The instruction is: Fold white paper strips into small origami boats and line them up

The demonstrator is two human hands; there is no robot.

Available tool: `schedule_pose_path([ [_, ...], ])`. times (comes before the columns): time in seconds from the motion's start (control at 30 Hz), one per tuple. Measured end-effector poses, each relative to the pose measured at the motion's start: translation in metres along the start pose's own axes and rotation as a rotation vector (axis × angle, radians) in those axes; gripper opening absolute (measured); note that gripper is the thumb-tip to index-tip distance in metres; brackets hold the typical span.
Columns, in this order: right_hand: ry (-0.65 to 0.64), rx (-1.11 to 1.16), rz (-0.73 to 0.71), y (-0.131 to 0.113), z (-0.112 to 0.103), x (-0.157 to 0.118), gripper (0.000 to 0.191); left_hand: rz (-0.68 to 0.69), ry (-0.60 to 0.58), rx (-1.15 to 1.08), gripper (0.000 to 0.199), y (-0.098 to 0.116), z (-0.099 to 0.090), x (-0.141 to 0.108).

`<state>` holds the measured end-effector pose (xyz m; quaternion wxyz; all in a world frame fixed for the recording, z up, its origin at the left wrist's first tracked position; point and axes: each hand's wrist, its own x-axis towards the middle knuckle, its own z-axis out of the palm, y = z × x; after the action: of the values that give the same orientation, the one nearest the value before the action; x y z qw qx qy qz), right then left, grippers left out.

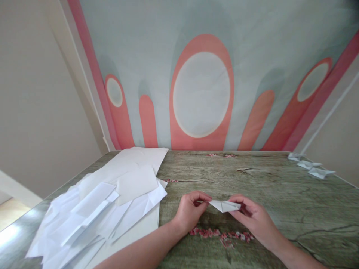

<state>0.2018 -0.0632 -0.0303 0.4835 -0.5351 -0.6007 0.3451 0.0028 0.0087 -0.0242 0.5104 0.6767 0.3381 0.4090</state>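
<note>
A small folded white paper piece (223,206), pointed at its lower middle, is held just above the table between both hands. My left hand (190,209) pinches its left tip between thumb and fingers. On the other side, my right hand (249,213) grips the right end, thumb below and fingers above. The fingers hide both ends of the paper. Beneath the hands runs a wood-pattern tabletop (196,168) printed with small pink flowers.
Loose white paper sheets (137,183), some creased, lie in a broad pile on the left side. Three small folded paper boats (321,172) stand in a row near the far right edge. A backdrop (252,37) with red arches rises behind the table.
</note>
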Motion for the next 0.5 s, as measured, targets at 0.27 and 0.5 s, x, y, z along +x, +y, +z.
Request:
schedule_pose_path([
  [0.27,0.188,0.141,0.012,0.014,0.002,0.001,0.028,-0.1,0.077,-0.025,0.015,-0.001,-0.003,0.005],
  [0.5,0.194,-0.087,-0.12,0.016,-0.002,0.001,0.015,-0.104,0.064,-0.057,0.013,-0.003,-0.003,0.005],
])
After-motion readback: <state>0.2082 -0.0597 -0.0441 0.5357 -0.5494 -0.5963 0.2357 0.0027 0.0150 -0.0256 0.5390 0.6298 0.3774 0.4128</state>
